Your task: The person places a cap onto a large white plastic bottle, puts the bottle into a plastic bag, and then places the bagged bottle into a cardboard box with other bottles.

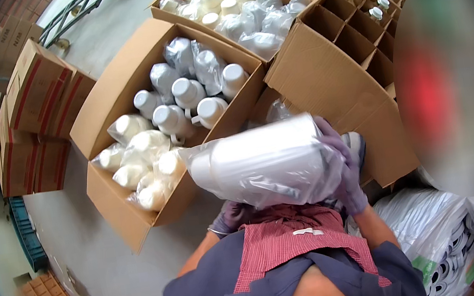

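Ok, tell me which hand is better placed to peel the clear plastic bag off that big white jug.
Right, probably. The right hand grips the far end of the large white plastic jug in its clear bag, fingers spread over loose film. The left hand sits underneath, seemingly bearing the weight, so it looks less free.

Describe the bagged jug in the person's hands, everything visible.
The white plastic jug is wrapped in a clear, crinkled plastic bag. It lies on its side, held above the cartons and near the person's chest. The right hand, in a purple glove, grips its right end; the left hand supports it from underneath. Its cap is not visible.
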A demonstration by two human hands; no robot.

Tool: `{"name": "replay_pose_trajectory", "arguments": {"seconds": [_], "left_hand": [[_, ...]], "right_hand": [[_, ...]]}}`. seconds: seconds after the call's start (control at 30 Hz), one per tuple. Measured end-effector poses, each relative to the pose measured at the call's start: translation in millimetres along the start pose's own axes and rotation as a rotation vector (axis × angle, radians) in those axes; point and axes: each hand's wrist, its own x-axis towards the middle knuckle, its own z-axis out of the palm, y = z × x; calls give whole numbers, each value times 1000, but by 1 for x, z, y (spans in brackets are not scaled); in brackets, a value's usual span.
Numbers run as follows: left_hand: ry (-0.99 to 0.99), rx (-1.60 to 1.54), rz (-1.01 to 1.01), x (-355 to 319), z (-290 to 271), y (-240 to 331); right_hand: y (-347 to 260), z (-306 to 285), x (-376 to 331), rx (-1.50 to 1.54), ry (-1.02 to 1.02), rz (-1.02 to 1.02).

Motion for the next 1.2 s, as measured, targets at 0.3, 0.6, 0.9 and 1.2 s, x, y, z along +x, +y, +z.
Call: {"name": "replay_pose_trajectory", "arguments": {"seconds": [0.3, 0.6, 0.9, 1.2], "left_hand": [[440, -783, -48, 146, -83, 10], [711, -259, 307, 242, -203, -43], [888, -270, 311, 260, -260, -62], [788, -237, 290, 254, -269, -96]], "right_hand": [[35, 11, 240, -657, -625, -307], [203, 59, 542, -1295, -758, -204], [407, 72, 590, -1382, -828, 402], [379, 98, 529, -1695, -1087, -217]]}}
